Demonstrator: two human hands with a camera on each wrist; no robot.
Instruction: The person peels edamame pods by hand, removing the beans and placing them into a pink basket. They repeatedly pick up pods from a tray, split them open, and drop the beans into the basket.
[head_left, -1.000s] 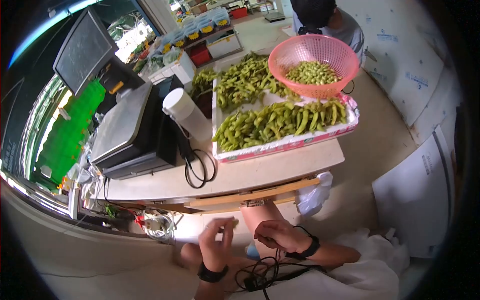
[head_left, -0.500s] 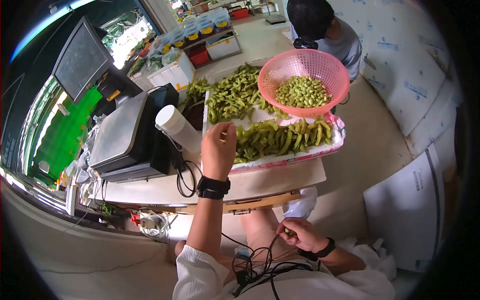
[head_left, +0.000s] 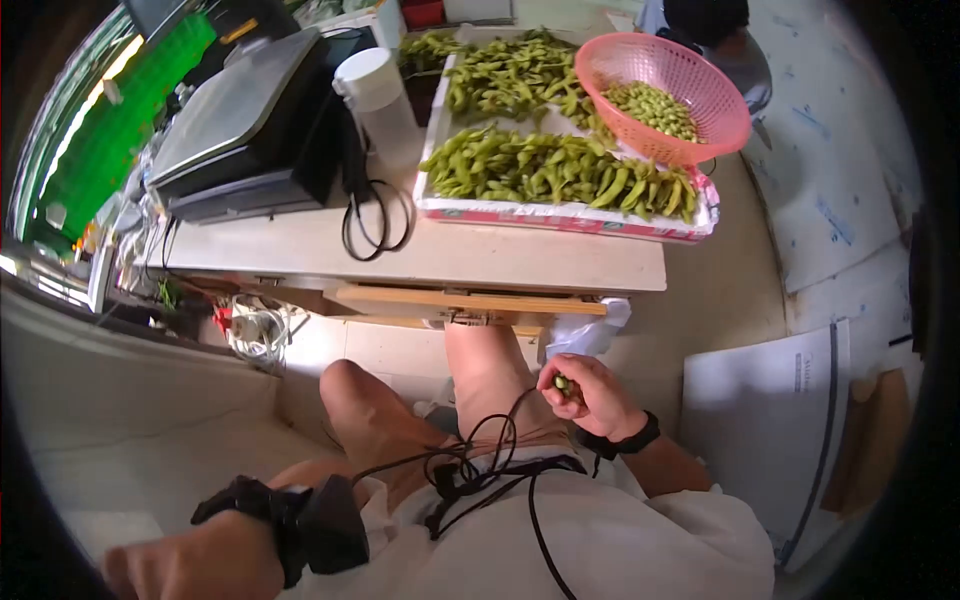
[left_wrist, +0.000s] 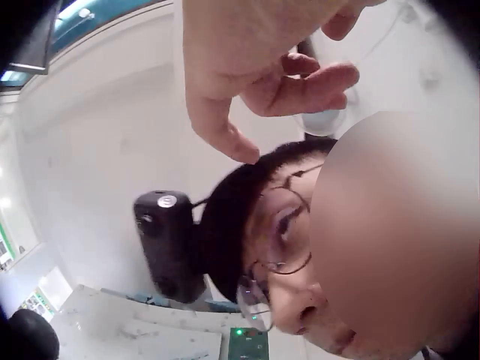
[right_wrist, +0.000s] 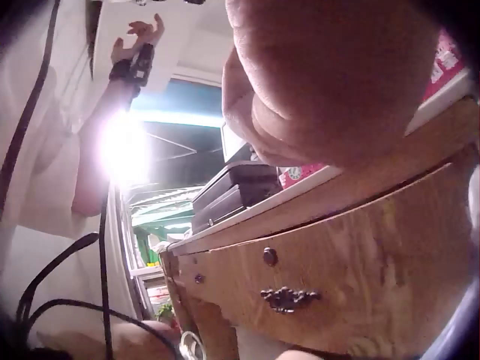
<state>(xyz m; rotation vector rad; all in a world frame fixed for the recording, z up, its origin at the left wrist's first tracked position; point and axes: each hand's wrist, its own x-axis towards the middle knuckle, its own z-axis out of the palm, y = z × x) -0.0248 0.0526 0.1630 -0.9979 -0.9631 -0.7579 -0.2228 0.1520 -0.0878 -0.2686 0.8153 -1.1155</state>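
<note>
My right hand (head_left: 590, 395) is above my lap, fingers curled around a few green soybeans (head_left: 563, 384); in the right wrist view the back of the hand fills the top and hides them. Low at the left, my left hand (head_left: 195, 565) is raised beside my head. The left wrist view shows that hand (left_wrist: 255, 64) with loosely bent fingers and nothing between them, close to the head-worn camera (left_wrist: 171, 246). Soybean pods (head_left: 560, 170) fill a white foam tray (head_left: 560, 218) on the table, and shelled beans (head_left: 655, 108) lie in a pink basket (head_left: 710, 95) over its far right corner.
A scale (head_left: 240, 110) and a white bottle (head_left: 380, 100) stand left of the tray. Black cables (head_left: 490, 450) trail over my lap. Under the tabletop is a wooden drawer (right_wrist: 315, 277). Another person (head_left: 720, 40) is beyond the basket.
My left hand first reached up to the tray's edge, then drew back to the lower left beside my head. The right hand stayed over the lap with the beans. The head view has tilted down.
</note>
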